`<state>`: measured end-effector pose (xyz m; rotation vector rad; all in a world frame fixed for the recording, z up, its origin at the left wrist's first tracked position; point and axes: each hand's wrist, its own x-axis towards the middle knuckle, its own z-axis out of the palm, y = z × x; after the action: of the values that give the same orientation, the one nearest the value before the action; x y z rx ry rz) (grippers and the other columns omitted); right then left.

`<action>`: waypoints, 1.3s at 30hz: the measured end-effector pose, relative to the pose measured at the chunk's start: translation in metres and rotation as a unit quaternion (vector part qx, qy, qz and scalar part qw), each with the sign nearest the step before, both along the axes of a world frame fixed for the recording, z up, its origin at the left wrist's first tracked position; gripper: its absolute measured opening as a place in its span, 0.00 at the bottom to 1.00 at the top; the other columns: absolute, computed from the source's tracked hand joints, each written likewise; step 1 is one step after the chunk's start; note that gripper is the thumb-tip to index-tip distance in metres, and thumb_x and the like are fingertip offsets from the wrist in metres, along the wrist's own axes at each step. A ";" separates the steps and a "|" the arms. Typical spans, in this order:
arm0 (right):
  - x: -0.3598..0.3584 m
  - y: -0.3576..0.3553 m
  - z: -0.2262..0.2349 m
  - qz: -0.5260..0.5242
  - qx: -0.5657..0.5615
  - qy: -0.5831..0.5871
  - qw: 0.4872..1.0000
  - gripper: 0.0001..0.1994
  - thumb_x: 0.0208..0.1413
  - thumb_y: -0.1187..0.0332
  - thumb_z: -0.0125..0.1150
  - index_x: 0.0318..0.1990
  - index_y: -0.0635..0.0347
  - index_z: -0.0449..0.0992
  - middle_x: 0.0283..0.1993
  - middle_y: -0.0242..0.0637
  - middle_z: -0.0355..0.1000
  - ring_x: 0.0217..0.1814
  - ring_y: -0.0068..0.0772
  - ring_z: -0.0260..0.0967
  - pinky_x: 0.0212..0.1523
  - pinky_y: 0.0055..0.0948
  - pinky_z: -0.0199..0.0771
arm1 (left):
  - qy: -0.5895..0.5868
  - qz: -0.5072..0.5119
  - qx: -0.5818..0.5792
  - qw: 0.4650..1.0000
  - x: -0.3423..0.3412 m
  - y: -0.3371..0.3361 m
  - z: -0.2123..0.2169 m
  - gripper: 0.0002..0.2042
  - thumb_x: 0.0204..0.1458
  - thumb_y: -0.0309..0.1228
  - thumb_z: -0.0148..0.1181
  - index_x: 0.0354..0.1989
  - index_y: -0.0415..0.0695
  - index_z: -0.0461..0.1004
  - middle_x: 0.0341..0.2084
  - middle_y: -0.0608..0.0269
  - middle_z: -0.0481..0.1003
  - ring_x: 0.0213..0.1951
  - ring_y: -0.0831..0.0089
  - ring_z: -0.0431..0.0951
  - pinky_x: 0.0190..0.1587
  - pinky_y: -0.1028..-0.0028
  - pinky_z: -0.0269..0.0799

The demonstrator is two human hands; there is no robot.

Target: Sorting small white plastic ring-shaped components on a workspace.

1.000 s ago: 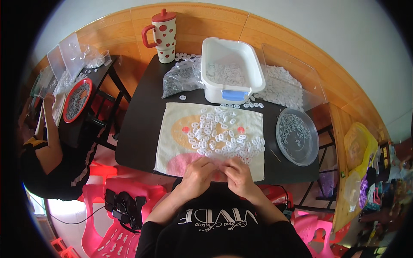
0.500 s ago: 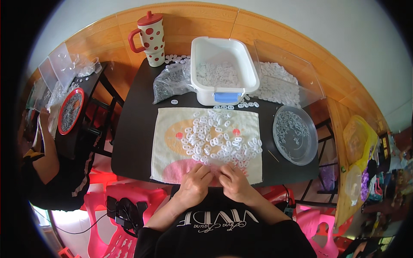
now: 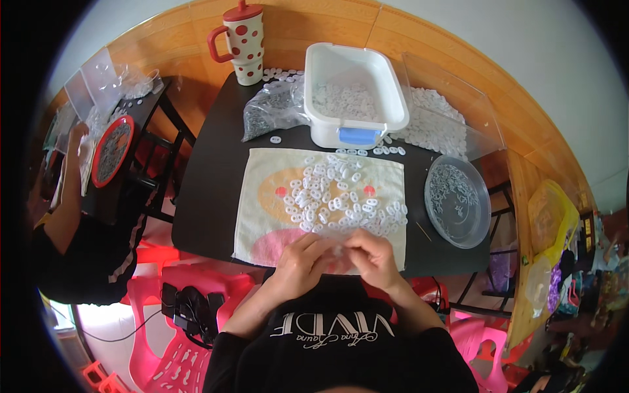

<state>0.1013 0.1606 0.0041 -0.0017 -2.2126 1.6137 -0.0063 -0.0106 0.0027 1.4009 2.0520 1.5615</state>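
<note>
While the dark desk (image 3: 209,190) spreads beneath everything, most of what lies on it is loose stock, so the handling looks far from complete. A pale towel (image 3: 252,219) with an orange and pink print covers the near middle. Behind it stands a white tub (image 3: 324,135) with a blue latch, partly filled with small whitish parts; to its right, a clear bin (image 3: 483,124) holds a thick heap of them. At the towel's right, a round clear dish (image 3: 468,230) is only partly covered inside, and a plastic bag (image 3: 272,108) of grey stock leans left of the tub.

Over the towel's near edge, the left hand (image 3: 300,265) and right hand (image 3: 375,257) meet, fingertips close together. Each grip is narrow, with a blurred whitish patch between them; I cannot tell whether either holds a piece.

The white pieces (image 3: 318,187), ovals with two openings, lie scattered on the towel just beyond the fingers, so plenty remains in reach. A few line up before the tub; whether those are done cannot be told. Smallest, the grey bits (image 3: 452,187) gather mainly toward the dish's far side.
</note>
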 end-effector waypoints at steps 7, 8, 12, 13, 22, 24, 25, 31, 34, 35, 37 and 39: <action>0.004 -0.009 0.015 0.013 -0.200 -0.061 0.978 0.03 0.58 0.82 0.58 0.39 0.70 0.76 0.37 0.32 0.73 0.39 0.17 0.68 0.40 0.18 0.69 | -0.074 -0.004 0.047 0.996 0.006 -0.002 0.003 0.19 0.45 0.14 0.65 0.49 0.36 0.77 0.30 0.58 0.75 0.26 0.74 0.76 0.30 0.78 0.71; 0.005 -0.010 0.016 0.013 -0.200 -0.061 0.978 0.03 0.58 0.82 0.58 0.39 0.70 0.76 0.37 0.32 0.73 0.39 0.17 0.68 0.40 0.18 0.69 | -0.085 -0.016 0.065 0.994 0.006 -0.002 0.004 0.18 0.46 0.14 0.64 0.49 0.36 0.77 0.31 0.59 0.75 0.27 0.75 0.76 0.30 0.78 0.71; 0.010 -0.015 0.018 0.004 -0.252 -0.069 0.965 0.03 0.59 0.81 0.59 0.39 0.70 0.76 0.37 0.33 0.74 0.38 0.17 0.70 0.40 0.19 0.74 | -0.189 -0.045 0.126 0.973 0.012 -0.003 0.002 0.16 0.50 0.16 0.65 0.48 0.34 0.77 0.33 0.59 0.76 0.31 0.77 0.76 0.32 0.79 0.72; 0.009 -0.017 0.018 -0.001 -0.275 -0.069 0.959 0.03 0.60 0.80 0.59 0.39 0.70 0.76 0.37 0.34 0.74 0.38 0.18 0.71 0.39 0.20 0.78 | -0.188 -0.045 0.127 0.973 0.012 -0.003 0.001 0.16 0.50 0.16 0.65 0.48 0.34 0.77 0.33 0.59 0.76 0.31 0.77 0.76 0.32 0.79 0.72; 0.006 -0.026 0.020 -0.036 -0.317 -0.069 0.945 0.02 0.60 0.79 0.59 0.38 0.69 0.75 0.34 0.36 0.74 0.35 0.24 0.75 0.37 0.27 0.86 | -0.274 -0.048 0.135 0.951 0.016 -0.003 0.004 0.17 0.51 0.18 0.65 0.50 0.33 0.76 0.34 0.60 0.75 0.35 0.77 0.78 0.37 0.80 0.74; 0.006 -0.026 0.020 -0.034 -0.346 -0.079 0.934 0.02 0.60 0.78 0.59 0.37 0.68 0.75 0.33 0.36 0.74 0.34 0.24 0.75 0.36 0.27 0.85 | -0.294 -0.047 0.133 0.945 0.016 -0.004 0.004 0.16 0.52 0.17 0.65 0.50 0.32 0.76 0.34 0.60 0.75 0.37 0.77 0.78 0.41 0.80 0.76; 0.005 -0.026 0.020 -0.032 -0.374 -0.089 0.923 0.02 0.61 0.78 0.59 0.37 0.68 0.75 0.33 0.36 0.75 0.34 0.24 0.75 0.35 0.27 0.85 | -0.294 -0.047 0.133 0.945 0.017 -0.003 0.004 0.16 0.52 0.17 0.65 0.50 0.32 0.76 0.34 0.60 0.75 0.37 0.77 0.78 0.41 0.80 0.76; 0.004 -0.029 0.020 -0.036 -0.423 -0.096 0.900 0.03 0.60 0.77 0.60 0.35 0.67 0.75 0.31 0.35 0.74 0.31 0.22 0.75 0.34 0.28 0.85 | -0.308 -0.035 0.139 0.941 0.020 -0.003 -0.005 0.14 0.54 0.17 0.63 0.49 0.30 0.75 0.36 0.60 0.76 0.38 0.76 0.80 0.42 0.79 0.77; 0.005 -0.026 0.013 -0.029 -0.412 -0.095 0.906 0.03 0.61 0.77 0.59 0.36 0.67 0.75 0.32 0.34 0.74 0.32 0.22 0.75 0.34 0.27 0.85 | -0.291 -0.019 0.146 0.945 0.021 -0.001 -0.004 0.15 0.53 0.19 0.65 0.49 0.31 0.75 0.35 0.61 0.76 0.34 0.77 0.79 0.38 0.79 0.77; 0.005 -0.026 0.014 -0.030 -0.412 -0.096 0.906 0.03 0.61 0.77 0.59 0.36 0.67 0.75 0.32 0.34 0.74 0.32 0.22 0.75 0.34 0.27 0.85 | -0.248 -0.011 0.128 0.960 0.019 -0.002 -0.004 0.16 0.51 0.18 0.65 0.49 0.32 0.76 0.34 0.61 0.76 0.33 0.77 0.78 0.35 0.78 0.75; 0.005 -0.027 0.018 -0.030 -0.351 -0.094 0.931 0.01 0.61 0.78 0.58 0.38 0.68 0.74 0.35 0.34 0.73 0.35 0.21 0.74 0.36 0.26 0.85 | -0.206 -0.004 0.108 0.972 0.016 -0.003 -0.003 0.17 0.50 0.18 0.66 0.49 0.33 0.76 0.34 0.60 0.76 0.31 0.77 0.78 0.32 0.78 0.74; 0.006 -0.027 0.019 -0.032 -0.293 -0.076 0.953 0.01 0.61 0.80 0.57 0.38 0.68 0.74 0.36 0.34 0.73 0.36 0.21 0.74 0.37 0.26 0.85 | -0.108 0.008 0.065 0.992 0.014 -0.004 0.001 0.19 0.46 0.16 0.67 0.48 0.35 0.76 0.32 0.58 0.76 0.29 0.75 0.77 0.29 0.77 0.71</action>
<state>0.1075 0.1336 0.0230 -0.3683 -1.7247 2.2293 0.0074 -0.0148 0.0035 1.1958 1.8703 1.7959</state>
